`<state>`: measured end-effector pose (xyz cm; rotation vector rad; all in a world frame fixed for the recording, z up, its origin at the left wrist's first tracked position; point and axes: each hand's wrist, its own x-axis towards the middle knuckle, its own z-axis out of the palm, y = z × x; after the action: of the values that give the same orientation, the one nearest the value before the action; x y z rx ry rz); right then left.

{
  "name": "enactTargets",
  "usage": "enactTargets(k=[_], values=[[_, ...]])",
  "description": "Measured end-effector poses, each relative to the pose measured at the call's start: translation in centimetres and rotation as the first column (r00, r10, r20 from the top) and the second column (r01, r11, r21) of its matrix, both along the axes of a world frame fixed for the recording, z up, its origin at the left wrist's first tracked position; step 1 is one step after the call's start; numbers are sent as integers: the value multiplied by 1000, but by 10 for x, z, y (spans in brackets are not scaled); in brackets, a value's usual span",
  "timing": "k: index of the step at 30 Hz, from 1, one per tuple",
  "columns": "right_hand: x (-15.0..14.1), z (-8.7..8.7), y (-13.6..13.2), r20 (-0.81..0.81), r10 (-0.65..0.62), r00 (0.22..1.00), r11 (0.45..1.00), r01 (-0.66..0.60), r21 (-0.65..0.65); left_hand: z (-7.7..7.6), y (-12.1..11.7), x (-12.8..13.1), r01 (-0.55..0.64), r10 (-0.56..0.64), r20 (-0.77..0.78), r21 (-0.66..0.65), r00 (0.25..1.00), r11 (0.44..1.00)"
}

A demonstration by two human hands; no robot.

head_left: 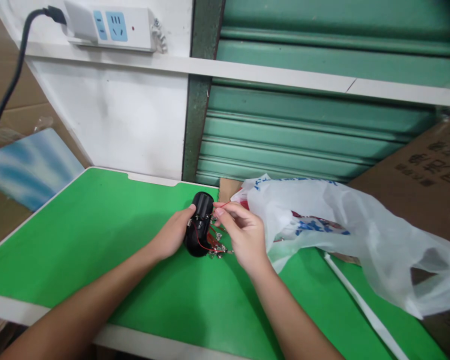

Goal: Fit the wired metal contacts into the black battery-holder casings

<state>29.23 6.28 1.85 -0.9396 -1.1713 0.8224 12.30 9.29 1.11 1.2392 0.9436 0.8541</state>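
Note:
A black rounded plastic casing [203, 206] with red wires is held above the green tabletop. My left hand [174, 231] is closed on its left side, thumb on the casing. At its right side my right hand [243, 231] pinches a thin red wire [225, 204] between thumb and fingers. Another red wire [199, 241] loops across the lower part of the casing. Small shiny metal pieces [218, 249] with red leads lie or hang just right of the casing; exactly what they are is too small to tell.
A translucent plastic bag [345, 210] covers the right of the green tabletop [78, 240], with a white strip [363, 305] in front. Cardboard [416, 165] stands at right. A power strip [135, 30] with a black cable [17, 75] is on the wall above.

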Motion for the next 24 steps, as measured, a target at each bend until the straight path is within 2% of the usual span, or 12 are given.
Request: enactTargets(k=[14,24], values=[[0,-1,-2,196,-38,980,996,22,81,0,2,-1,-13,13,-4,11,1000,1000],[-3,1,-4,265,-95,960,988,57,146,0,2,-1,-31,33,-34,40,999,999]])
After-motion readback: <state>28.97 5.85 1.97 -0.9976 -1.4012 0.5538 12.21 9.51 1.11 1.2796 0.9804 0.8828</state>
